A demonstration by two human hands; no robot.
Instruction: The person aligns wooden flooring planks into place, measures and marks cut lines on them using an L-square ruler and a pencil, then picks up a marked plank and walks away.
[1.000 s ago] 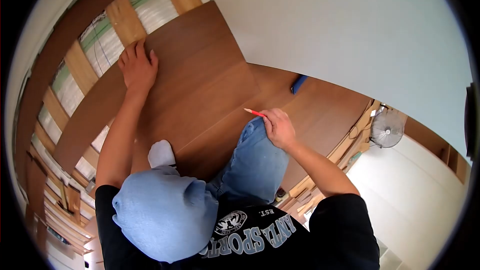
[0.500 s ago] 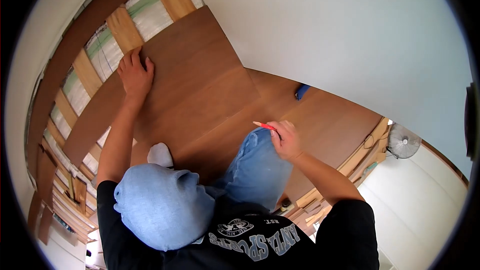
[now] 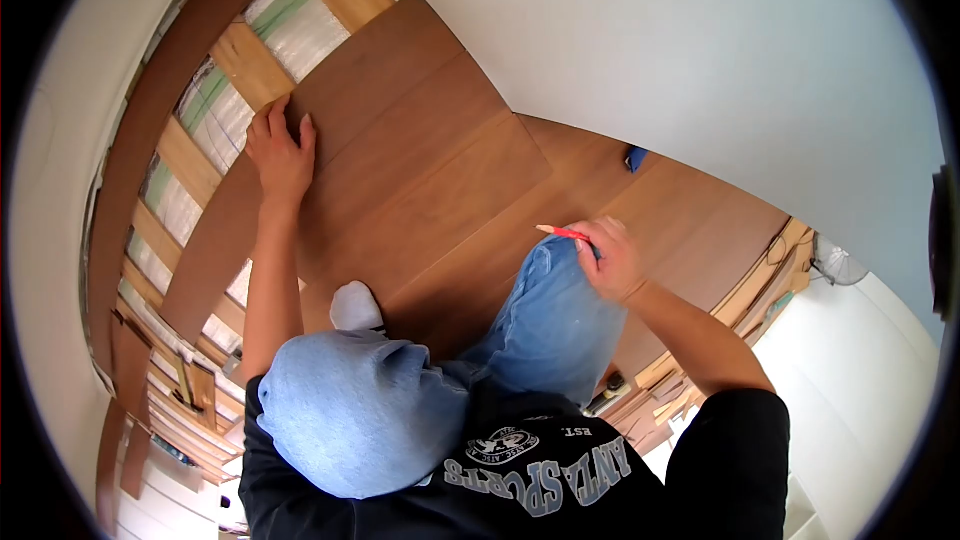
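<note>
Left hand lies spread on board, right hand pinches red pencil.
Right knee hides floorboards, centre; battens line upper left.

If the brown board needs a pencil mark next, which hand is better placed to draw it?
Probably the right hand: it holds the red pencil, its tip sticking out clear. The left hand rests at the edge of the brown board and holds no pencil.

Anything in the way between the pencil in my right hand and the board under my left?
Nothing visible stands between the pencil and the board under your left hand; your knee shows below the pencil, not between them.
</note>
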